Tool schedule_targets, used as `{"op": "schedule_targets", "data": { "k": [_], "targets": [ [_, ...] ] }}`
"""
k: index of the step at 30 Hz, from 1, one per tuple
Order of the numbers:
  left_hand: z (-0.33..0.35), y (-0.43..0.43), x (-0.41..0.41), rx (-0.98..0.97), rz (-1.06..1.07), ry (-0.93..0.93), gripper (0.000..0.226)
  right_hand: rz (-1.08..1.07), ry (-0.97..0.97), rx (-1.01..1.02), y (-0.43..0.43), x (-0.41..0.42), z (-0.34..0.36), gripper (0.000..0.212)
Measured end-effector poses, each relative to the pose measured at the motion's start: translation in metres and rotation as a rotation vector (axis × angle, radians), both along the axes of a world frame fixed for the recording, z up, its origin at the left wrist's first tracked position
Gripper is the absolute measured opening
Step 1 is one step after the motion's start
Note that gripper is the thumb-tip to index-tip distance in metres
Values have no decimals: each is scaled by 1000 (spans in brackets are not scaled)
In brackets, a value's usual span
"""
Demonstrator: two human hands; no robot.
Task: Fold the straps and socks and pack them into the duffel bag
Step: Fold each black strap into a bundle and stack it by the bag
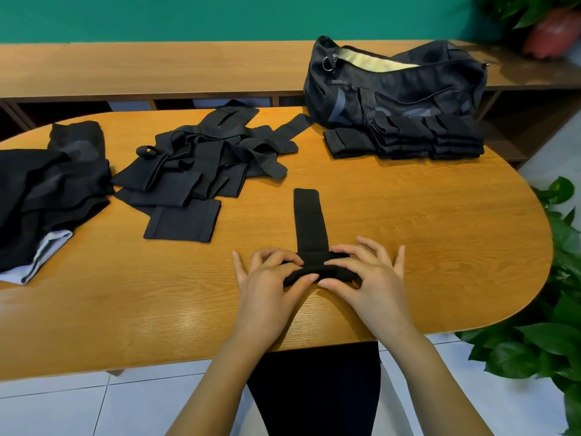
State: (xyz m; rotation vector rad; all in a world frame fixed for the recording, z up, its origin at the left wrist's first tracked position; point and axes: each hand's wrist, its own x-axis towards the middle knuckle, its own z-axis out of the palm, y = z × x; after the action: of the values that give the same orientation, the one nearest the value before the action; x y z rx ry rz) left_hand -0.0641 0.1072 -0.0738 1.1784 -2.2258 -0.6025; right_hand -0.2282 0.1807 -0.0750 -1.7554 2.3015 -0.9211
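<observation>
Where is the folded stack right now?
In the head view, the folded stack lies at the far right of the table, just in front of the duffel bag, right of the loose strap pile.

The left hand (270, 278) and right hand (367, 275) pinch the rolled end of a strap (309, 221). Its flat tail runs straight ahead of the grip, splitting the table (440, 231) there. Right of the grip, bare wood reaches the rounded edge, with a plant (559, 309) just past it. Ahead and right stands a folded stack (408, 136) against the bag (393, 86), well apart from the grip. Ahead and left sprawls a loose pile (207, 158), with a bare lane between it and the tail. Far left lies a dark heap (53, 184). Nearer than the grip the wood is bare.
</observation>
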Motion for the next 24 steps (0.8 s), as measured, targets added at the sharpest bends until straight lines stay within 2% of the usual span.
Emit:
{"op": "schedule_targets", "data": {
  "k": [4, 16, 20, 24],
  "targets": [
    [2, -1, 0, -4, -2, -10, 40, 2, 52, 16, -2, 0, -1, 55],
    [1, -5, -2, 3, -21, -32, 36, -15, -18, 1, -3, 3, 1, 59],
    [-1, -5, -4, 8, 10, 4, 35, -18, 3, -11, 0, 4, 7, 50],
    [-1, -6, -4, 16, 17, 11, 36, -44, 44, -51, -1, 8, 10, 30]
  ]
}}
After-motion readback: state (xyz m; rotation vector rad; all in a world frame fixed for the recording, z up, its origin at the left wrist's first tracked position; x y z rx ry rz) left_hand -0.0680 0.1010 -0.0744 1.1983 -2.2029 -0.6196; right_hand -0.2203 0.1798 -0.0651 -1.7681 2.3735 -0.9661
